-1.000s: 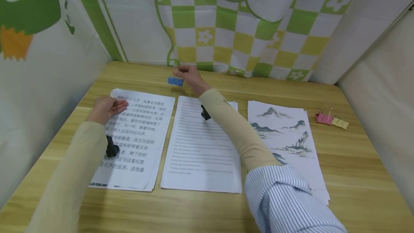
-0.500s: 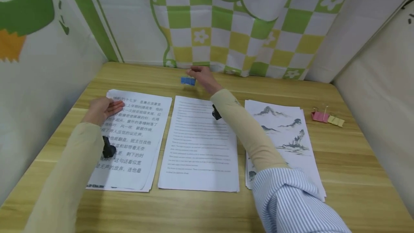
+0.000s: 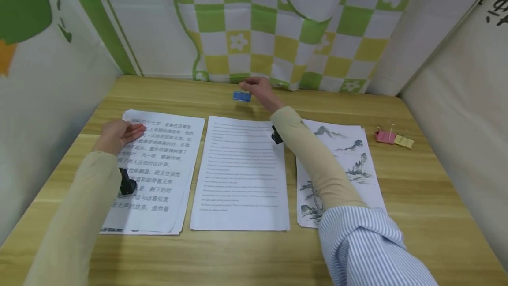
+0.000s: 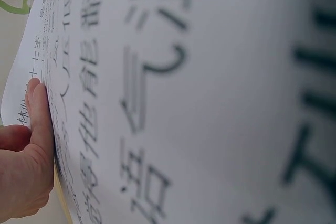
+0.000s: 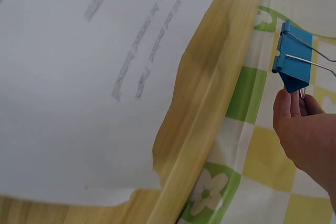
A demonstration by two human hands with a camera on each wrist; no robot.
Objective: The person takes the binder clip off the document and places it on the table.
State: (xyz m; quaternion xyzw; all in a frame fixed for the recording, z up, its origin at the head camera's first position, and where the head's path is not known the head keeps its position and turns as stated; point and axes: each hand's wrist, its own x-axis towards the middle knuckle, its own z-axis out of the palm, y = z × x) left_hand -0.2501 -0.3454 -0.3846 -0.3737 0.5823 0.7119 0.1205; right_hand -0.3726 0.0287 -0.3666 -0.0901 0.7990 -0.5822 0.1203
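In the head view my right hand (image 3: 263, 92) holds a blue binder clip (image 3: 242, 96) beyond the far edge of the middle stack of printed paper (image 3: 240, 175). The right wrist view has the blue binder clip (image 5: 295, 56) at the fingertips, its wire handles sticking out. My left hand (image 3: 117, 135) rests at the upper left of the left stack of paper (image 3: 158, 162), which bears large printed characters. Seen from the left wrist, the left hand (image 4: 29, 161) has its fingers extended along the page (image 4: 105, 103).
A third stack (image 3: 353, 153) with ink landscape drawings lies on the right, partly hidden by my right forearm. Beyond it sit a pink binder clip (image 3: 385, 136) and a yellow binder clip (image 3: 404, 141). A patterned curtain (image 3: 262, 34) hangs behind the wooden table (image 3: 238, 255).
My right hand has carried the blue binder clip rightward, from near the gap between the left and middle stacks to behind the middle one. The left hand stays on its stack.
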